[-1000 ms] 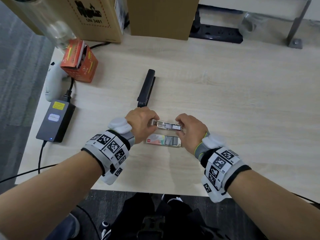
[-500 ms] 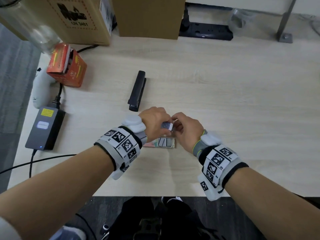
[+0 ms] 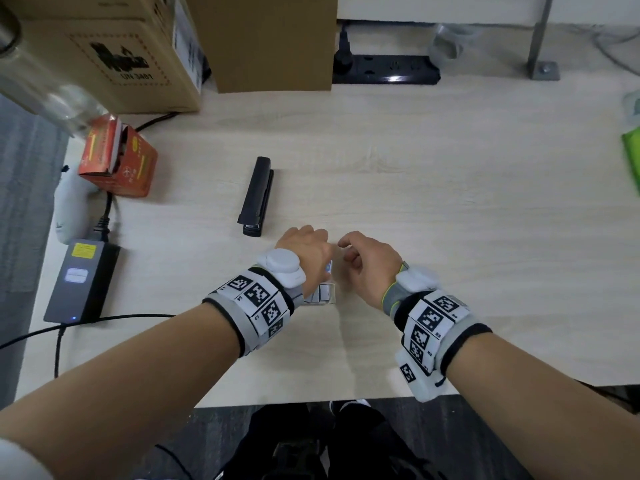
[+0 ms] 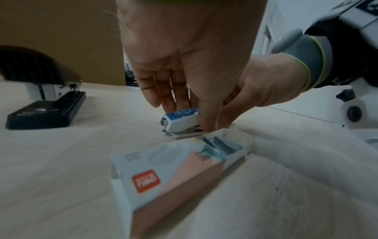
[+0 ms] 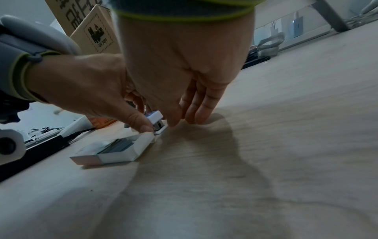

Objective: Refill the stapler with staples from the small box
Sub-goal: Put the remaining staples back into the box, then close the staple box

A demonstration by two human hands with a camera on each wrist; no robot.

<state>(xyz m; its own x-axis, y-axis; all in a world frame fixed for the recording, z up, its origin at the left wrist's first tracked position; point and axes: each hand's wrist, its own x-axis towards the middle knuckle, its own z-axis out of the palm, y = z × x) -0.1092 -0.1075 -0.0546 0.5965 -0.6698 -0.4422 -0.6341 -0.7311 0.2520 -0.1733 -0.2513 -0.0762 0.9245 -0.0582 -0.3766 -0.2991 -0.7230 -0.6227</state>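
A small blue-and-white stapler [image 4: 181, 119] sits closed on the table, just beyond the open staple box [image 4: 163, 174]. My left hand [image 3: 304, 251] pinches it, fingers behind and thumb in front, by the box's open end. In the right wrist view the stapler [image 5: 156, 118] shows between both hands. My right hand [image 5: 182, 119] is beside it with fingers nearly straight, tips touching the table, holding nothing. Grey staple strips [image 5: 120, 145] lie in the box tray [image 5: 114, 152]. From the head view the box [image 3: 320, 294] is half hidden under my left wrist.
A larger black stapler [image 3: 256, 197] lies to the left of my hands. An orange carton [image 3: 117, 157], a power adapter [image 3: 81, 280] with cables, cardboard boxes [image 3: 104, 53] and a power strip [image 3: 386, 69] line the left and back. The table's front edge runs near my forearms.
One second ago both hands held the small stapler stretched open above the box. It is now closed and down on the table in my left hand, and my right hand has let go.
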